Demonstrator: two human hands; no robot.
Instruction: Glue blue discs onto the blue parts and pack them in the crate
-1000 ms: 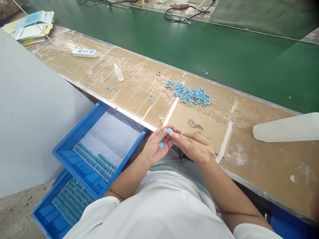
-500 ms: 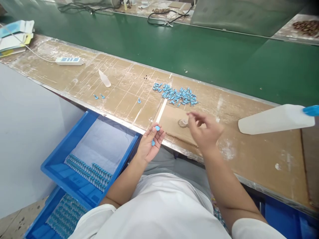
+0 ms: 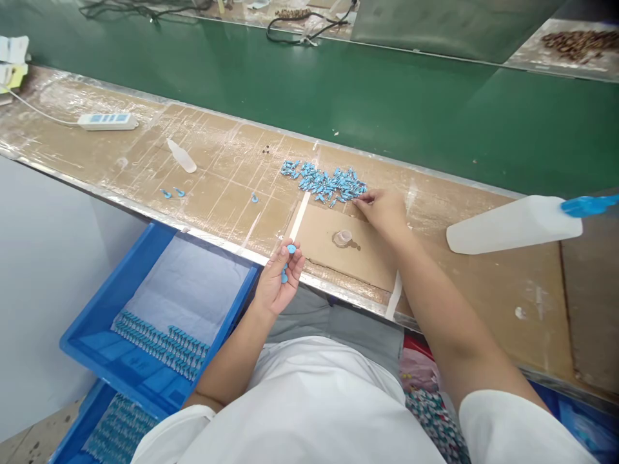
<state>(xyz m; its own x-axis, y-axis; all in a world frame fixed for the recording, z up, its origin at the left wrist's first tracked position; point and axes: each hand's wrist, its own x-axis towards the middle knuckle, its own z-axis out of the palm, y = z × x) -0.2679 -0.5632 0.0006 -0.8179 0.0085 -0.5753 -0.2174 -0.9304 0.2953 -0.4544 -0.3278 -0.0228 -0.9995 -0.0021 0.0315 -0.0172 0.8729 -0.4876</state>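
Note:
Just over the table's front edge, my left hand (image 3: 279, 278) is closed on small blue parts with round, disc-like ends. One blue disc (image 3: 291, 249) shows at the thumb tip, and another lies lower against the fingers. My right hand (image 3: 382, 209) reaches to the right end of a pile of small blue parts (image 3: 329, 183), its thumb and fingertips pinched together at the pile's edge. Whatever sits between those fingertips is too small to make out. A small clear cup (image 3: 343, 238) stands on a cardboard sheet (image 3: 367, 258) between the hands, with a wet patch beside it.
Left of my body, a blue tray (image 3: 159, 386) holds rows of blue parts on a white sheet, above another filled tray (image 3: 116, 428). A small bottle (image 3: 182, 156) and a power strip (image 3: 108, 121) lie leftward. At right lies a large white bottle (image 3: 512, 225). Behind runs a green belt (image 3: 411, 116).
My right hand has left my left hand and moved out to the pile's right end. My left hand keeps its blue parts. The camera view has turned rightward.

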